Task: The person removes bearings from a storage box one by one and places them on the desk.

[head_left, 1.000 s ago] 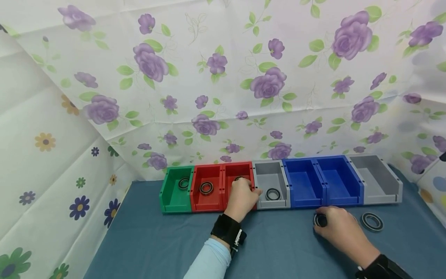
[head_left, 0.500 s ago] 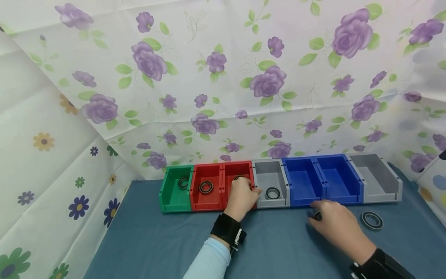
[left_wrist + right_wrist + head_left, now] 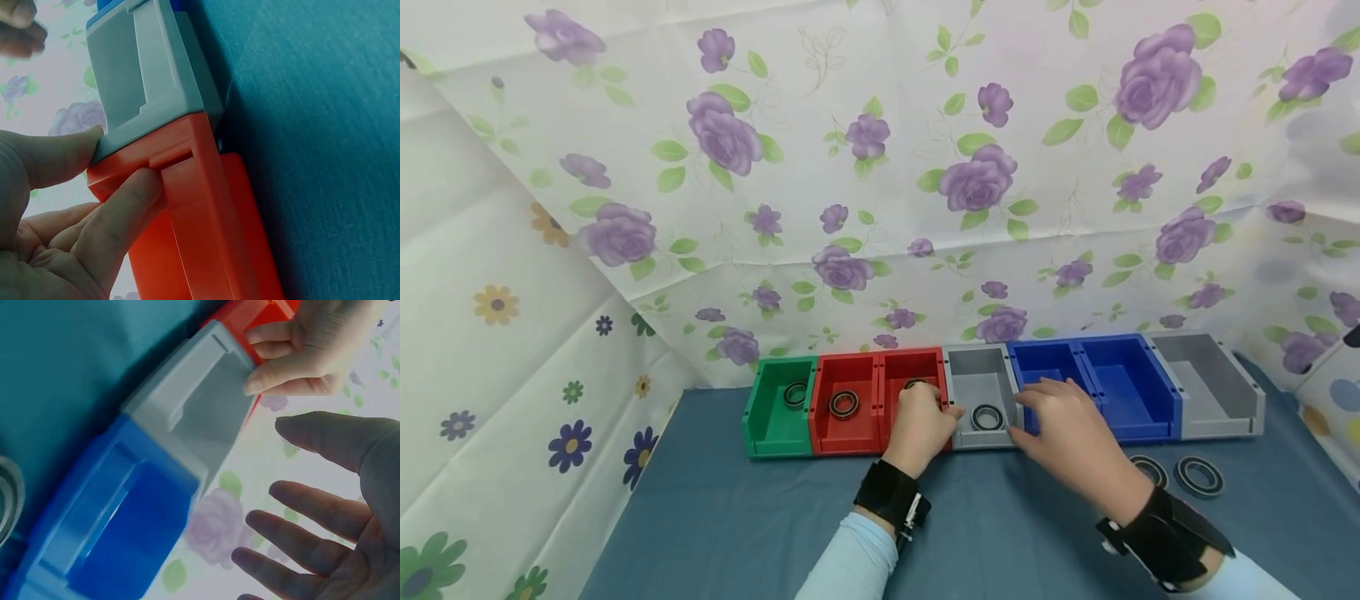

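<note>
My left hand (image 3: 919, 429) pinches the joined side walls of the right red bin (image 3: 912, 362) and the grey bin (image 3: 983, 357) beside it. The left wrist view has the thumb on the grey side and the fingertips on the red bin (image 3: 219, 231). My right hand (image 3: 1078, 442) hovers by the wall between that grey bin and a blue bin (image 3: 1039, 354); its fingers are spread with nothing seen between them in the right wrist view. One ball bearing (image 3: 987, 417) lies in the grey bin. Another bearing (image 3: 914, 383) in the right red bin is mostly hidden by the left hand.
Bearings also lie in the green bin (image 3: 765, 429) and left red bin (image 3: 829, 379). Two more, a near bearing (image 3: 1152, 468) partly behind my right wrist and a far bearing (image 3: 1200, 477), rest on the blue cloth. A second grey bin (image 3: 1225, 427) ends the row.
My right hand has moved left and up from the table to the grey bin's right wall. The bearing it held earlier no longer shows in it. The left hand stays put.
</note>
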A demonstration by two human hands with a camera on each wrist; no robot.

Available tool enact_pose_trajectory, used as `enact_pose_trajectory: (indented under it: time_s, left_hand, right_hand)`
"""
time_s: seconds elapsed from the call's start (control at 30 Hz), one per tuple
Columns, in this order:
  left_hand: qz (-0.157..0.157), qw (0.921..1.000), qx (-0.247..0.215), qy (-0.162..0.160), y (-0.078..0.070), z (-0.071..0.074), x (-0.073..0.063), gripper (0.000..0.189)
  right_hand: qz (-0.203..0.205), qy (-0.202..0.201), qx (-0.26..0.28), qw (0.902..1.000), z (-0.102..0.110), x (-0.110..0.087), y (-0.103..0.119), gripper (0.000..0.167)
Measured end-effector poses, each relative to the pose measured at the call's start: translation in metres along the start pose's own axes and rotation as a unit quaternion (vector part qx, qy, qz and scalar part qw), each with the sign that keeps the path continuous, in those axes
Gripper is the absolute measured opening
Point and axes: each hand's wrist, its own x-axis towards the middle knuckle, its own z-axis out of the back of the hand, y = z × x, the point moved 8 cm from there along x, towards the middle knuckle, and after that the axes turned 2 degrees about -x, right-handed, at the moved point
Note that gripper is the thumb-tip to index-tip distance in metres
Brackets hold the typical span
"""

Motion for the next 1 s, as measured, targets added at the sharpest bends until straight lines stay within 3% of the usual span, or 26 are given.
enact_pose_trajectory:
  time_s: [0.37,0.6,0.83,1.0]
  left_hand:
    - [-0.003,0.9999,0.013,0.006,0.0,-0.001,0.001,0.039]
    - [0.001,1.0,0.003,0.009,0.001,-0.001,0.001,0.035]
    - [-0.01,0.9999,-0.002,0.005,-0.001,0.0,0.001,0.033]
    - [-0.007,0.9999,-0.003,0.007,-0.001,0.001,0.001,0.032]
  right_hand:
    - [-0.012,0.03,0.017,0.9993,-0.021,0.028,0.022,0.065]
    - [-0.015,0.031,0.032,0.9989,-0.038,0.039,0.03,0.061]
    - [-0.035,0.073,0.087,0.9929,-0.065,0.046,0.028,0.054]
    - [-0.054,0.098,0.097,0.9891,-0.081,0.048,0.024,0.052]
